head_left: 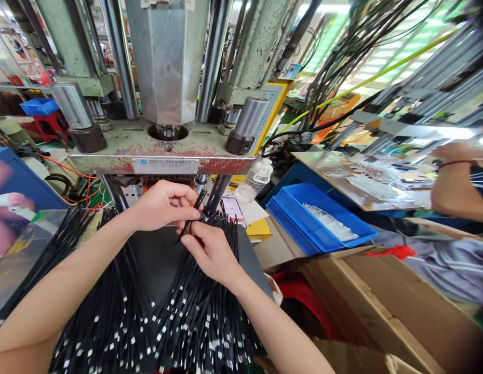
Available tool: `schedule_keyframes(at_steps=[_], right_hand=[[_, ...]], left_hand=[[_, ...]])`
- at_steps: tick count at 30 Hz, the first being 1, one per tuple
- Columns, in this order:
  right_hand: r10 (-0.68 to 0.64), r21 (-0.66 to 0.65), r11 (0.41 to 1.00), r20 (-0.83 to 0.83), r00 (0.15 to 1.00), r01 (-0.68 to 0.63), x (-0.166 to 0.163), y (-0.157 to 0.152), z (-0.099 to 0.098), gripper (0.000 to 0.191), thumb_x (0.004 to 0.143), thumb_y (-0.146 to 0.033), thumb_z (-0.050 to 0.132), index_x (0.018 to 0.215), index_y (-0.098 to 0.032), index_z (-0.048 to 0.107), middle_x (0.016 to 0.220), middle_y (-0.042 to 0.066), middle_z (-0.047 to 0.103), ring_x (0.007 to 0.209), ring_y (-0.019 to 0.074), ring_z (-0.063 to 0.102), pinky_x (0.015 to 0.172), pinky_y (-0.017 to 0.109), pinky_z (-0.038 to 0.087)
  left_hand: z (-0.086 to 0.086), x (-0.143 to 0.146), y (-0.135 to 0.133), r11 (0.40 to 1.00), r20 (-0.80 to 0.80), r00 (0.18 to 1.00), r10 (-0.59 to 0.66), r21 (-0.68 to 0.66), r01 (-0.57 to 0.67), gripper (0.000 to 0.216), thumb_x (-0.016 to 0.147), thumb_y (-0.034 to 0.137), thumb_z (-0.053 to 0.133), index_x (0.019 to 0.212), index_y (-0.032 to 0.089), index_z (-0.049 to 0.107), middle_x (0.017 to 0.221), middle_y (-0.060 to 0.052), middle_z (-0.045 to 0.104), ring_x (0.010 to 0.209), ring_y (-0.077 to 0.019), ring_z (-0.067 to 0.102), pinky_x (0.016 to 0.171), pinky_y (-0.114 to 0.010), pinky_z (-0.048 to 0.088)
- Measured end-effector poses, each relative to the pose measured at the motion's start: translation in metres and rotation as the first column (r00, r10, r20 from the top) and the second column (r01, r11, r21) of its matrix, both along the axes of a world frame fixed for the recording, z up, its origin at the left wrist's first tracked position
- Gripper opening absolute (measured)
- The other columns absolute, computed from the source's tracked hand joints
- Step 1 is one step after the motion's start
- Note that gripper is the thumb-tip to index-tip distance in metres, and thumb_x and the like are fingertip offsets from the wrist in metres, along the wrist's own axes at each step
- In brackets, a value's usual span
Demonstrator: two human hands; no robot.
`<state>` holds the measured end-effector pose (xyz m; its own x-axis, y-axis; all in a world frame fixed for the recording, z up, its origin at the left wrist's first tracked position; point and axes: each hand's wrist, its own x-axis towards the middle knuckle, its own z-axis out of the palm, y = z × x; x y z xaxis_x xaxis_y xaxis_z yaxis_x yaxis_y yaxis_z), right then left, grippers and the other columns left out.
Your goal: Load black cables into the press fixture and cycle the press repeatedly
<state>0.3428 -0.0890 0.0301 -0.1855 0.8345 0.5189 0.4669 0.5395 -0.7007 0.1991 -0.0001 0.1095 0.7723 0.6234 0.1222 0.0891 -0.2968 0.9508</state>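
Black cable (200, 199), perhaps more than one strand since the fingers partly hid it, was pinched between the nearly closed thumb and fingers of the left hand (158, 206) and, just below, those of the right hand (212, 252). Beneath the forearms, white-tipped black cables (210, 304) lay on a dark worktop (156, 265) before a hydraulic press (167, 150), a blue plastic bin (290, 219) standing to the right.

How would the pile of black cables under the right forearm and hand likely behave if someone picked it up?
The black cables would probably bend and splay rather than lift as one stiff block, being long, thin and fanned out. Each strand is likely light, given how slim it looks. Neighbours may drag along, since the pale ends lie crowded and overlapping.
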Motion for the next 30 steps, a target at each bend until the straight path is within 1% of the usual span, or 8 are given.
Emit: schedule_keyframes(at_steps=[4, 9, 12, 16, 19, 22, 26, 30], right_hand=[[0.030, -0.074, 0.997, 0.049, 0.998, -0.027, -0.007, -0.007, -0.018, 0.011, 0.094, -0.021, 0.050, 0.098, -0.020, 0.060, 0.086, 0.003, 0.067, 0.077, 0.0150, 0.063, 0.074, 0.025, 0.047], [-0.091, -0.121, 0.988, 0.033, 0.995, 0.094, 0.011, 0.037, -0.042, 0.012, 0.089, -0.023, 0.055, 0.090, -0.019, 0.066, 0.082, 0.002, 0.070, 0.073, 0.0157, 0.062, 0.071, 0.025, 0.045], [-0.266, -0.096, 0.960, -0.025, 0.964, 0.263, 0.029, 0.089, -0.045, 0.020, 0.086, -0.031, 0.058, 0.074, -0.017, 0.065, 0.060, -0.003, 0.059, 0.056, 0.0128, 0.052, 0.058, 0.023, 0.038], [-0.370, -0.125, 0.923, -0.031, 0.928, 0.364, 0.038, 0.142, -0.043, 0.024, 0.084, -0.031, 0.058, 0.065, -0.016, 0.062, 0.057, -0.003, 0.055, 0.057, 0.0115, 0.049, 0.058, 0.022, 0.036], [-0.386, -0.173, 0.907, 0.024, 0.922, 0.384, 0.036, 0.154, -0.045, 0.026, 0.084, -0.031, 0.058, 0.062, -0.016, 0.062, 0.056, -0.003, 0.057, 0.057, 0.0118, 0.050, 0.060, 0.022, 0.037], [-0.364, -0.192, 0.907, 0.093, 0.927, 0.376, 0.035, 0.150, -0.045, 0.021, 0.085, -0.027, 0.058, 0.068, -0.018, 0.066, 0.060, -0.002, 0.062, 0.061, 0.0134, 0.058, 0.065, 0.023, 0.041], [-0.295, -0.255, 0.908, 0.169, 0.940, 0.331, 0.039, 0.143, -0.039, 0.020, 0.087, -0.017, 0.056, 0.070, -0.019, 0.067, 0.070, 0.001, 0.070, 0.068, 0.0147, 0.066, 0.071, 0.023, 0.046], [-0.293, -0.256, 0.901, 0.232, 0.927, 0.349, 0.043, 0.146, -0.034, 0.022, 0.086, -0.007, 0.051, 0.082, -0.017, 0.069, 0.087, 0.006, 0.074, 0.086, 0.0181, 0.069, 0.081, 0.025, 0.048]], left_hand=[[-0.004, 0.006, 0.006, 0.975, 0.161, 0.972, 0.174, 0.112, -0.193, 0.036, 0.073, 0.043, 0.077, 0.069, 0.016, 0.054, 0.055, 0.003, 0.058, 0.044, -0.0081, 0.056, 0.043, -0.017, 0.045], [0.007, 0.016, 0.009, 0.735, 0.406, 0.865, 0.294, 0.483, -0.476, 0.026, 0.080, 0.042, 0.071, 0.076, 0.018, 0.062, 0.069, 0.001, 0.060, 0.057, -0.0101, 0.057, 0.055, -0.023, 0.048], [0.003, 0.019, 0.012, 0.642, 0.367, 0.912, 0.184, 0.658, -0.395, 0.017, 0.083, 0.036, 0.068, 0.081, 0.020, 0.065, 0.077, -0.001, 0.064, 0.069, -0.0134, 0.060, 0.065, -0.027, 0.051], [-0.040, 0.015, 0.029, 0.677, 0.185, 0.928, 0.322, 0.640, -0.363, 0.026, 0.084, 0.028, 0.065, 0.107, 0.018, 0.059, 0.097, -0.006, 0.068, 0.071, -0.0130, 0.064, 0.065, -0.026, 0.053], [-0.080, 0.008, 0.043, 0.678, -0.238, 0.924, 0.298, 0.734, -0.030, 0.028, 0.087, 0.022, 0.060, 0.114, 0.016, 0.059, 0.114, -0.011, 0.069, 0.103, -0.0214, 0.067, 0.094, -0.038, 0.052], [-0.103, 0.000, 0.045, 0.610, -0.529, 0.814, 0.241, 0.735, 0.297, 0.042, 0.089, 0.019, 0.057, 0.131, 0.015, 0.053, 0.143, -0.014, 0.053, 0.137, -0.0248, 0.045, 0.117, -0.048, 0.030], [-0.108, -0.003, 0.035, 0.525, -0.601, 0.749, 0.280, 0.749, 0.404, 0.052, 0.093, 0.026, 0.054, 0.143, 0.015, 0.044, 0.152, -0.014, 0.040, 0.143, -0.0231, 0.036, 0.121, -0.044, 0.023], [-0.099, 0.006, 0.038, 0.580, -0.627, 0.702, 0.339, 0.726, 0.369, 0.058, 0.097, 0.048, 0.042, 0.146, 0.018, 0.041, 0.154, -0.012, 0.039, 0.142, -0.0252, 0.037, 0.121, -0.052, 0.012]])
